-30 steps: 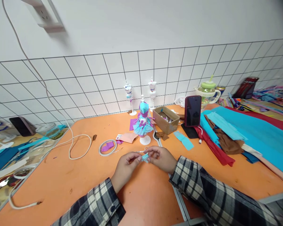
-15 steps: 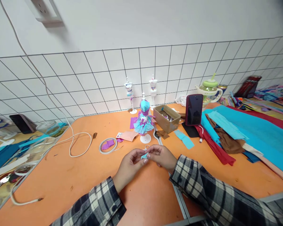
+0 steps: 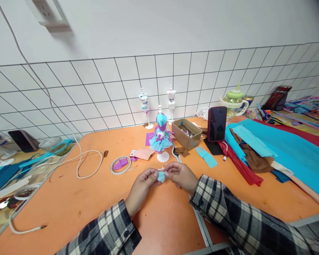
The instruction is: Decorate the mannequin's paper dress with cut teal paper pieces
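Observation:
Both hands meet over the orange table [image 3: 69, 198] and pinch a small light-blue scrap of fabric [image 3: 161, 176] between their fingertips. My left hand [image 3: 141, 187] grips the scrap from the left, my right hand [image 3: 181, 176] from the right. Just behind them stands a small mannequin [image 3: 161, 136] on a white stand, dressed in a blue and purple ruffled dress. A pair of small scissors lies partly hidden behind my fingers.
Two bare mini mannequins [image 3: 145, 106] stand by the wire grid. A cardboard box [image 3: 186, 134], a propped phone [image 3: 217, 124], a tape roll [image 3: 121, 165], a white cable [image 3: 87, 166] and piled blue, red and brown fabric [image 3: 255, 156] surround the hands.
The hands have stayed together, turning the blue scrap slightly between the fingertips. The view has shifted a little.

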`<state>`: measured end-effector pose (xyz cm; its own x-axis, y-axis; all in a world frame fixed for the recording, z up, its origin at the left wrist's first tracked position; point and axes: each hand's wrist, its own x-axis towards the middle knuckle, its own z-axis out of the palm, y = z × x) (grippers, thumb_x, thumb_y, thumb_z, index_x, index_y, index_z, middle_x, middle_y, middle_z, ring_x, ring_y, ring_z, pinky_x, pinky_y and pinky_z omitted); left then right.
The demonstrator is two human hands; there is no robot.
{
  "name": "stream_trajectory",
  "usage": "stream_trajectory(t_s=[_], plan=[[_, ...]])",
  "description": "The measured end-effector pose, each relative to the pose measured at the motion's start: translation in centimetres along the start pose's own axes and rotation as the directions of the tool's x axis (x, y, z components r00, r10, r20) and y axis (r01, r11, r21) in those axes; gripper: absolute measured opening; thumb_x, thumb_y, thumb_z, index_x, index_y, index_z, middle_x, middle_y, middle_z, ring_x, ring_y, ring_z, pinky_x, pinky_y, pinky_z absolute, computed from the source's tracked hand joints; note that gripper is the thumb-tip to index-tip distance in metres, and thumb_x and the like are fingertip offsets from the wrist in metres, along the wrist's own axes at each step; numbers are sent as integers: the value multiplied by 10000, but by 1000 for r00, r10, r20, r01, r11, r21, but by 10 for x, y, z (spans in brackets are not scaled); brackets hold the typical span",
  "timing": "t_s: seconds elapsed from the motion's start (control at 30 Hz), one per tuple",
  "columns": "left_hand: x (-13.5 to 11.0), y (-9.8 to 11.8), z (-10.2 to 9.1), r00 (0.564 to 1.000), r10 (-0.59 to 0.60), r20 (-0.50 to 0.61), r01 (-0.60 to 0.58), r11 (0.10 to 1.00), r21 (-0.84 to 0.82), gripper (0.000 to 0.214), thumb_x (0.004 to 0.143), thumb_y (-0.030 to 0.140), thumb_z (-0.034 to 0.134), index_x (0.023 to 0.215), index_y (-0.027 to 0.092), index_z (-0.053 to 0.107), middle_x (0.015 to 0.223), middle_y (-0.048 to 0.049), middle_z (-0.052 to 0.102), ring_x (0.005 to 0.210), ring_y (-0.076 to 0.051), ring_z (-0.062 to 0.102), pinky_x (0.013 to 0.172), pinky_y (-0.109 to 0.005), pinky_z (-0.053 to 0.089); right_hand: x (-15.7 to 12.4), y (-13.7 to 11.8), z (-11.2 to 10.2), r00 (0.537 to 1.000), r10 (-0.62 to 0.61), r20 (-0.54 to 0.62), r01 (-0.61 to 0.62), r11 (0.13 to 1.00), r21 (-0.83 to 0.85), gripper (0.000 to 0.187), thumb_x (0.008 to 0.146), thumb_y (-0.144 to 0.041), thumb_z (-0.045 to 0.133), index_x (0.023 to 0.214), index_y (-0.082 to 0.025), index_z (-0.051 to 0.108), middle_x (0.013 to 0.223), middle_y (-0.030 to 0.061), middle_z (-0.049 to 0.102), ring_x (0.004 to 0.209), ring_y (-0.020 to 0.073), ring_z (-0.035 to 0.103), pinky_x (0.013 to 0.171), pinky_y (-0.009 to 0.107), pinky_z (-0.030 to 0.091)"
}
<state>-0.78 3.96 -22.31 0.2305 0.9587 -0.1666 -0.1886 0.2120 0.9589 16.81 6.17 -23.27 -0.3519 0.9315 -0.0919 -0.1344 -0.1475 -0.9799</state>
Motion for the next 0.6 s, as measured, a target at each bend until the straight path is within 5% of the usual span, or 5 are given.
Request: stream_trajectory(t_s=[0.23,0.33,0.4,0.5,0.6], plan=[[-2,-1,2,998,-45,42,50,993,-111,400,675,241,798,999,172,573,848,-31,694,734,-131,626,731,-279,475,-6,-3,5,985,-170,-22,162,966,-203,259,731,-294,664,951,-177,592,870,27,593,534,66,475,430,185,403],[-1,-1,-1,998,-49,45,53,994,-100,394,690,245,785,1016,178,574,908,-42,690,738,-129,616,703,-275,479,-8,-17,-8,896,-437,-76,382,847,-369,287,785,-244,600,1069,-205,583,923,47,610,630,108,527,525,221,449],[-1,-1,-2,999,-34,40,37,995,-87,381,697,243,779,1015,175,581,909,-40,685,724,-119,602,696,-267,475,-9,-32,-32,722,-669,-179,499,682,-535,232,826,-221,531,1045,-207,606,874,61,614,746,168,569,580,256,471],[-1,-2,-4,999,-31,39,34,996,-79,358,704,242,772,1001,169,585,864,-30,672,702,-111,583,691,-264,470,-9,-54,-92,511,-787,-346,504,600,-622,225,789,-220,572,1013,-203,579,954,66,562,823,196,532,740,348,477],[0,-4,-6,998,-34,46,37,997,-64,351,705,243,768,992,161,585,854,-35,667,690,-110,570,674,-260,463,-10,-64,-168,154,-809,-568,400,576,-712,307,736,-265,600,1034,-207,555,1033,59,552,945,229,541,911,452,437]])
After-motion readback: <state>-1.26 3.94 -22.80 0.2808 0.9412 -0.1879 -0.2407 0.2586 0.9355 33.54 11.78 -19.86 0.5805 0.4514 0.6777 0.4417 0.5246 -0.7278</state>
